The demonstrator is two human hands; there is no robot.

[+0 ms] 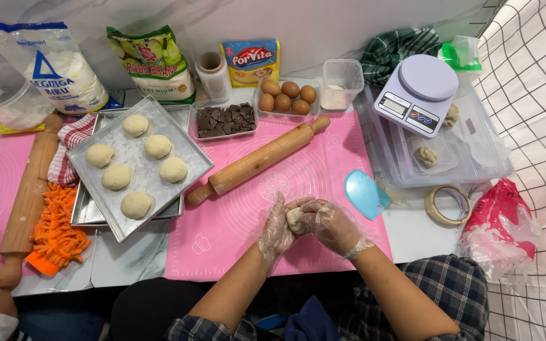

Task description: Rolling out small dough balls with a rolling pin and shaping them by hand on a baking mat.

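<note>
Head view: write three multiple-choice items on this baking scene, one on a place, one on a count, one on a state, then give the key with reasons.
1. Where does the blue scraper lie?
A. on the tray
B. on the pink mat's right edge
C. on the scale

2. How many dough balls sit on the top metal tray?
A. four
B. six
C. eight

3. What is the state of the hands?
A. both cupped round a dough piece
B. both flat on the mat
C. one lifting the rolling pin

Key: 1 B, it rests beside the hands; 2 B, six are visible; 3 A, gloved left hand and right hand enclose it.
</note>
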